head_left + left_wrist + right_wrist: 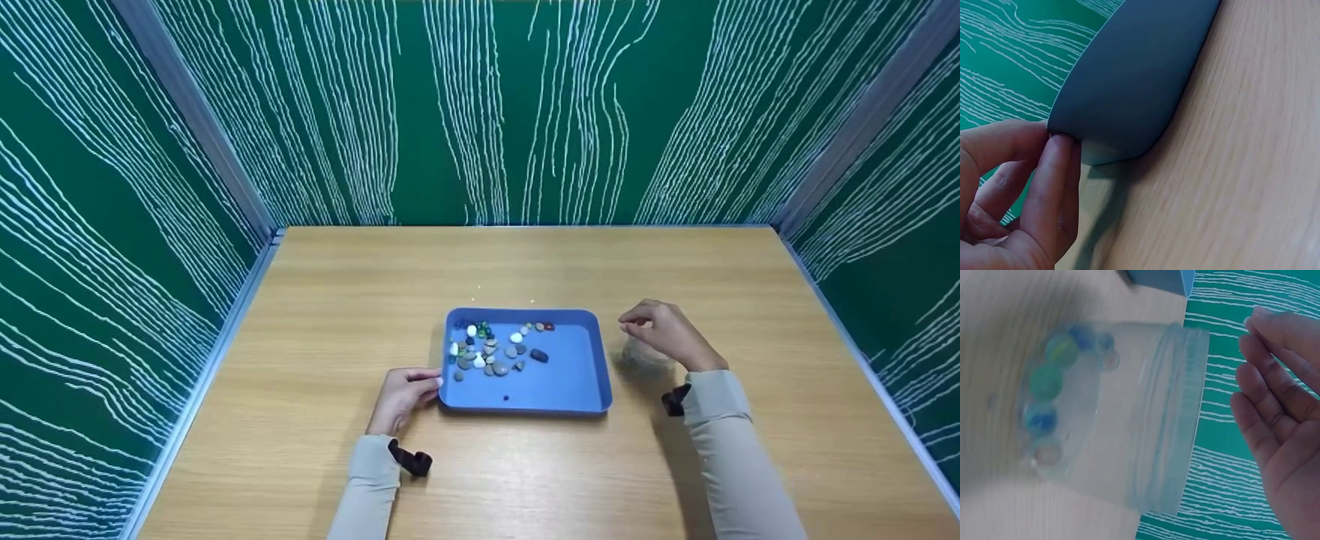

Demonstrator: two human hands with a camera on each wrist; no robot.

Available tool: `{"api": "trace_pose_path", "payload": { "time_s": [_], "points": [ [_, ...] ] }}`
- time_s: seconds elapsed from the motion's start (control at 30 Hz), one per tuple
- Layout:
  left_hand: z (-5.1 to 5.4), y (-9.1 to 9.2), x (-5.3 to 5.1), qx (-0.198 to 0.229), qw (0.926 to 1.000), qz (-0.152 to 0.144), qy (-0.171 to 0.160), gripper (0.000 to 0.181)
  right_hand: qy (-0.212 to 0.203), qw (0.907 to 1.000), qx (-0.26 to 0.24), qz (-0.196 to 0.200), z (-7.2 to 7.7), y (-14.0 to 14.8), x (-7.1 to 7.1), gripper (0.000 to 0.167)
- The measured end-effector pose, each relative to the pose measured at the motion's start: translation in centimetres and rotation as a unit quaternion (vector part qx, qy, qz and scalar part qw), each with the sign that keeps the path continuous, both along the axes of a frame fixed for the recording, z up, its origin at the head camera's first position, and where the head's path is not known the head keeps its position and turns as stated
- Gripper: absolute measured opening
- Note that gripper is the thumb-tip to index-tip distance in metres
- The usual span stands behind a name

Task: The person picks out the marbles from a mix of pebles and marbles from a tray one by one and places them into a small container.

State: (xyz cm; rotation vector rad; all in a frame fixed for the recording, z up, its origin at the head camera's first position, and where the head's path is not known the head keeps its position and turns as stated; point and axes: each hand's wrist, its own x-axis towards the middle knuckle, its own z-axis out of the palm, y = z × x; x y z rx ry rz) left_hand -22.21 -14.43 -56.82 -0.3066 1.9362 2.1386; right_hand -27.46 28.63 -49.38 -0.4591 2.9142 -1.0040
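Observation:
My left hand [403,397] pinches the left wall of the blue tray [592,367]; the left wrist view shows the thumb and fingers of the hand [1027,191] at the edge of the tray [1129,73]. Several stones and glass pieces lie mostly in the tray's left half, with a dark oval stone [538,355] near the middle. Right of the tray, my right hand [671,334] hovers over a clear jar [646,358]. In the right wrist view, the hand [1289,394] is off the mouth of the jar [1123,416], fingers loosely bent, nothing visible between them.
Green and blue marbles [1045,382] lie at the bottom of the jar. A tiny dark piece [506,398] is near the tray's front wall. Small yellowish bits [532,301] lie on the wooden table [360,285] behind the tray. Green panels with white lines surround the table.

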Motion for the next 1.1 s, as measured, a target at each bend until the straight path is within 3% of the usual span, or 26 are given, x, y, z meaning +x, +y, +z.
{"api": "trace_pose_path", "payload": {
  "time_s": [0.2,0.57,0.8,1.1],
  "points": [
    [0.1,0.0,0.0,0.004,1.0,-0.005,0.001,0.034,-0.018,0.9998,-0.003,0.001,0.1,-1.4,-0.5,0.018],
    [-0.1,0.1,0.1,0.006,0.9996,0.028,-0.007,0.031,-0.021,0.9993,-0.02,0.024,0.3,-4.4,-1.3,0.017],
    [-0.1,0.1,0.0,0.001,0.9995,0.029,-0.012,0.029,0.0,0.9989,-0.019,0.044,0.5,-6.5,-2.2,0.016],
    [0.0,0.2,0.1,0.009,0.9995,0.03,-0.007,0.03,-0.053,0.9978,-0.017,0.035,0.6,-8.7,-2.8,0.019]
  ]
}}
